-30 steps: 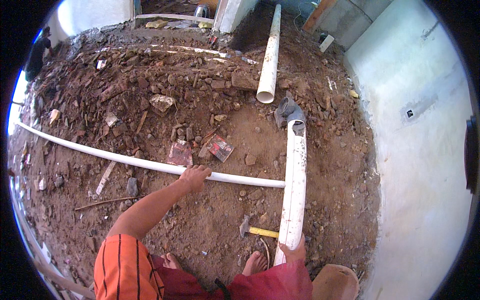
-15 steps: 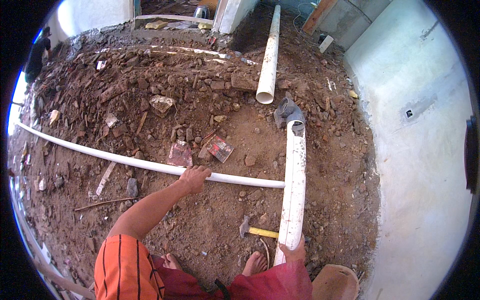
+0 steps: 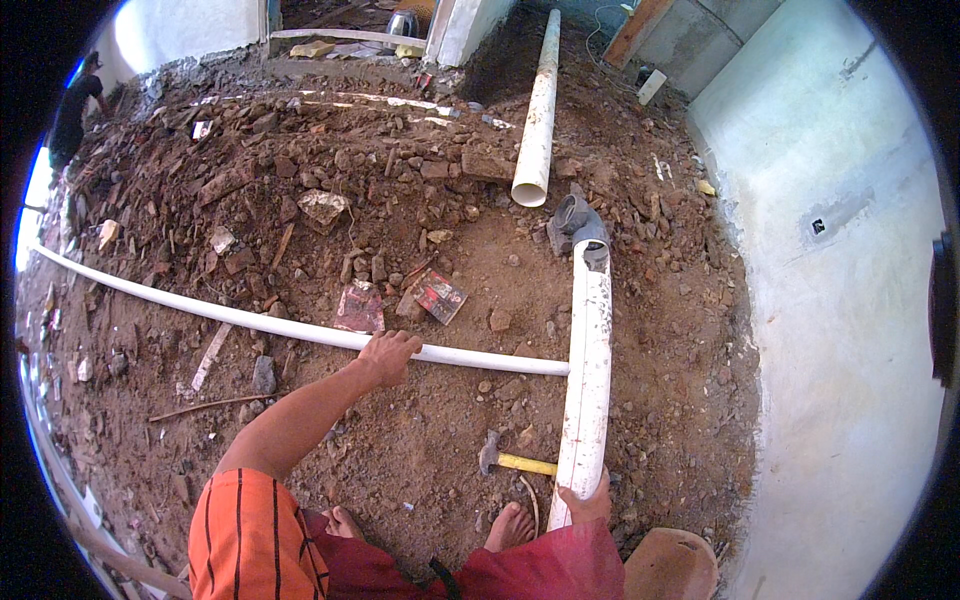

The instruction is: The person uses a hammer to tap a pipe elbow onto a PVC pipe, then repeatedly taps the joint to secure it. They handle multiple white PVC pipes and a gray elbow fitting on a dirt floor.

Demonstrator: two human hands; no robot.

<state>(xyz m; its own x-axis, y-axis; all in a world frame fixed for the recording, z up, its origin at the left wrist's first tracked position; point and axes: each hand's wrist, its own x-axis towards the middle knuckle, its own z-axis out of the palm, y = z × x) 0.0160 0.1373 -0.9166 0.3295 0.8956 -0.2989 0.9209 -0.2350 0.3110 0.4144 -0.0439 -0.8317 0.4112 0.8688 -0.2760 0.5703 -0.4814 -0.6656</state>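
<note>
My left hand point(image 3: 389, 357) is closed around a long, thin white pipe point(image 3: 478, 361) that stretches from the far left across the dirt. The right end of this pipe meets the side of a thicker white pipe point(image 3: 586, 370), which lies pointing away from me. Low on the thick pipe, my right hand point(image 3: 588, 500) grips it near its close end. A grey pipe fitting point(image 3: 580, 224) sits at the thick pipe's far end. Beside the thick pipe lies a hammer point(image 3: 520, 463) with a yellow handle, partly hidden by the pipe.
Another thick white pipe point(image 3: 536, 130) lies farther off, beyond the fitting. Rubble and stones point(image 3: 324, 206) cover the ground. A pale wall point(image 3: 840, 300) rises on the right. At the far left edge a person point(image 3: 72, 115) in dark clothes is bent over.
</note>
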